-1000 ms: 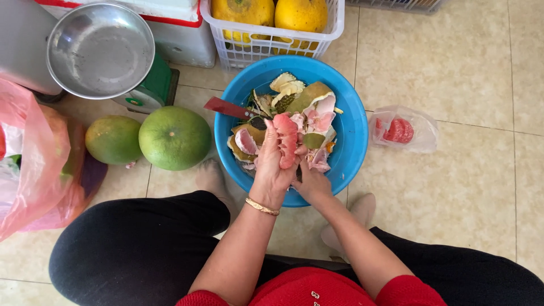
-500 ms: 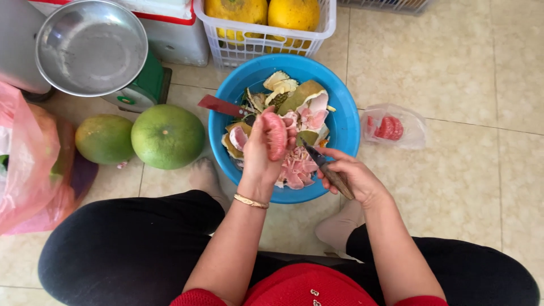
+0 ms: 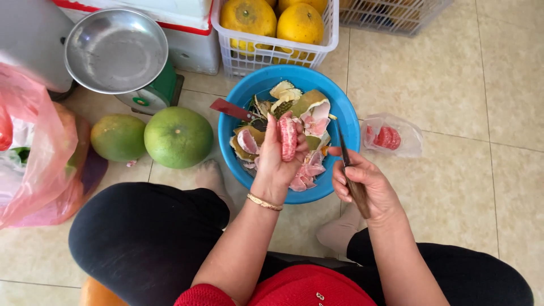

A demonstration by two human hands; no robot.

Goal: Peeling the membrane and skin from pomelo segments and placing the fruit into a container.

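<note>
My left hand is shut on a pink pomelo segment, held upright over the blue basin. My right hand grips a small knife by its dark handle, blade pointing toward the basin, just right of the segment. The basin holds several pomelo peels and pink pith scraps. A second knife with a red handle rests on the basin's left rim.
Two green pomelos lie on the tiled floor at left. A scale with a steel pan, a white basket of yellow pomelos, a pink plastic bag and a clear bag of peeled segments surround the basin.
My right hand has left the segment, drawn back to the right and taken up the small knife. My left hand keeps holding the segment upright.
</note>
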